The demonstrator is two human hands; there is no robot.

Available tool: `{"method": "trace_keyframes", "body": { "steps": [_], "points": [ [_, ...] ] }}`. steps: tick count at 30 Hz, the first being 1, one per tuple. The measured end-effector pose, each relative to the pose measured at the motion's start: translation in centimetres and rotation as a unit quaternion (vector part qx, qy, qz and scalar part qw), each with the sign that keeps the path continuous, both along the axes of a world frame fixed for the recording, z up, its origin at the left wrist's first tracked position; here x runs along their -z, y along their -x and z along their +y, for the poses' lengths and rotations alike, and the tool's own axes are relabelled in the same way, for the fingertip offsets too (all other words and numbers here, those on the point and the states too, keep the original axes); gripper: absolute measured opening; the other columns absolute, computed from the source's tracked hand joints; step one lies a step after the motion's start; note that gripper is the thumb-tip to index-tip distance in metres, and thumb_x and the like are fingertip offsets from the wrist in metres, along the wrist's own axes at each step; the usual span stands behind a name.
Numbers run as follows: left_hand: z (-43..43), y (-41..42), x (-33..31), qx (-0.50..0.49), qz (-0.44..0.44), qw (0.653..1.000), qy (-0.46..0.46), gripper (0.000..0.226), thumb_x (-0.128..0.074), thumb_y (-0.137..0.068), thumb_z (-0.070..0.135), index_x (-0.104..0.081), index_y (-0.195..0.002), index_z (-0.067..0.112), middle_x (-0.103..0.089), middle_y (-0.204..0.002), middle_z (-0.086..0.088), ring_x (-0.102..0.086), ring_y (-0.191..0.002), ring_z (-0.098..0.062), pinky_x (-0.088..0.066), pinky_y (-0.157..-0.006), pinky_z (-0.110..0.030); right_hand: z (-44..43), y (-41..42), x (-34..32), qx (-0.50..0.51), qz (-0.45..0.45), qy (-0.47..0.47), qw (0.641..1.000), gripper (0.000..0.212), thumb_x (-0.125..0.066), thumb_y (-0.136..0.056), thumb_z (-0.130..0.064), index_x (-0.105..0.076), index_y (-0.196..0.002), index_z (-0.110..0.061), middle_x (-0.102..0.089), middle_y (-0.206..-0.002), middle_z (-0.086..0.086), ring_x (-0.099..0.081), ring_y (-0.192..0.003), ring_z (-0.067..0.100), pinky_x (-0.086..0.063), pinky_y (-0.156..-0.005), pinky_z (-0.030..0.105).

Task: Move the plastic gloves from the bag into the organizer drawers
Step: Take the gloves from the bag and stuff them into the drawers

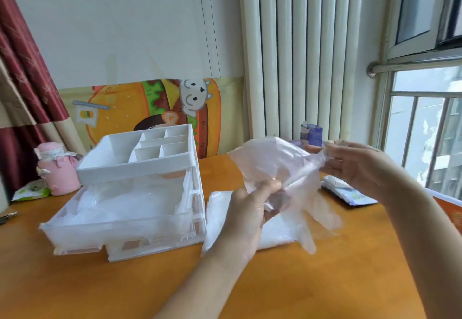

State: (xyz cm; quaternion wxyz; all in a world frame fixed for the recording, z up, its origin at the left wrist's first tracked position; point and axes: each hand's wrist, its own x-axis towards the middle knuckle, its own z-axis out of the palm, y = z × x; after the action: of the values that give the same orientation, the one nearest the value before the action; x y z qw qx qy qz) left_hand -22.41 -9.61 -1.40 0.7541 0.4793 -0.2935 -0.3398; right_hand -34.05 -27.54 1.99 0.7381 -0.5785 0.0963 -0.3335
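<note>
Both forearms (212, 281) reach in from the lower edge. My left hand (252, 208) sits closest, its fingers curled round the middle of one plastic glove (277, 161). My right hand (360, 166) pinches the glove's far edge between thumb and fingertips. Holding the glove at two points above the desk (325, 281) spreads the thin film. I judge that this separates a single glove and flattens it before stowing. Its finger sections hang loose below my left hand.

The bag (217, 216) lies flat on the desk just right of the organizer (140, 168), partly behind my left hand, which keeps the supply within short reach. The organizer's upper drawer (75, 231) is pulled out toward me and already holds crumpled clear film, which I take for gloves. It stands open to receive the next one.

Limits of observation:
- Clear film inside a clear drawer prevents any count of the contents.
- The lower drawers (140, 246) are largely masked by the open one.
- The bag's opening is hidden behind my left hand, and how much the bag holds cannot be determined.
- The held glove's outline is blurred.
</note>
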Motion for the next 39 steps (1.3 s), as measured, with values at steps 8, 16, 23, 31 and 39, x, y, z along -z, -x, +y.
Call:
{"method": "trace_keyframes", "body": {
  "steps": [8,16,23,31,39],
  "points": [
    [8.0,-3.5,-6.7,0.022,-0.304,0.931,-0.203,0.006,-0.074,-0.081,0.012,-0.069,-0.082,0.011,-0.061,-0.064,0.01,-0.054,-0.054,0.002,-0.043,-0.045,-0.017,4.9,-0.5,-5.7,0.01,0.088,0.118,0.989,0.063,-0.072,-0.072,-0.026,-0.053,-0.131,-0.013,-0.06,-0.129,0.008,-0.068,-0.1,0.022,-0.058,-0.081,0.03],
    [14.2,-7.7,-10.3,-0.02,-0.428,0.858,-0.282,0.018,-0.073,-0.083,0.02,-0.073,-0.095,0.007,-0.059,-0.079,-0.006,-0.053,-0.062,-0.002,-0.048,-0.052,-0.016,14.0,-7.2,-7.3,-0.12,0.196,0.408,0.883,0.04,-0.079,-0.067,-0.038,-0.07,-0.101,-0.021,-0.074,-0.099,-0.007,-0.067,-0.095,0.003,-0.049,-0.085,0.018],
    [19.5,-12.5,-10.8,-0.053,-0.345,0.884,-0.312,0.014,-0.07,-0.085,0.017,-0.073,-0.093,0.006,-0.074,-0.086,-0.005,-0.064,-0.07,-0.005,-0.048,-0.057,-0.015,18.4,-13.0,-8.2,-0.074,0.105,0.382,0.915,0.013,-0.067,-0.087,-0.016,-0.071,-0.086,-0.003,-0.071,-0.074,0.005,-0.066,-0.066,0.01,-0.051,-0.062,0.018],
    [22.5,-17.1,-11.6,-0.162,-0.252,0.917,-0.263,0.015,-0.067,-0.086,0.005,-0.067,-0.071,0.006,-0.065,-0.07,-0.01,-0.061,-0.054,-0.011,-0.049,-0.049,-0.017,18.9,-17.1,-7.7,0.027,0.155,0.406,0.9,0.021,-0.07,-0.084,-0.014,-0.068,-0.067,-0.003,-0.065,-0.058,0.007,-0.059,-0.05,0.015,-0.053,-0.059,0.024],
    [19.3,-19.2,-9.8,-0.167,-0.459,0.767,-0.416,0.038,-0.078,-0.079,0.021,-0.045,-0.063,0.014,-0.043,-0.049,0.008,-0.053,-0.041,-0.002,-0.032,-0.043,-0.02,19.3,-18.7,-5.2,0.132,0.326,0.619,0.702,0.043,-0.079,-0.075,-0.029,-0.045,-0.052,-0.016,-0.054,-0.059,0.0,-0.047,-0.052,0.018,-0.036,-0.047,0.024]
  ]
}}
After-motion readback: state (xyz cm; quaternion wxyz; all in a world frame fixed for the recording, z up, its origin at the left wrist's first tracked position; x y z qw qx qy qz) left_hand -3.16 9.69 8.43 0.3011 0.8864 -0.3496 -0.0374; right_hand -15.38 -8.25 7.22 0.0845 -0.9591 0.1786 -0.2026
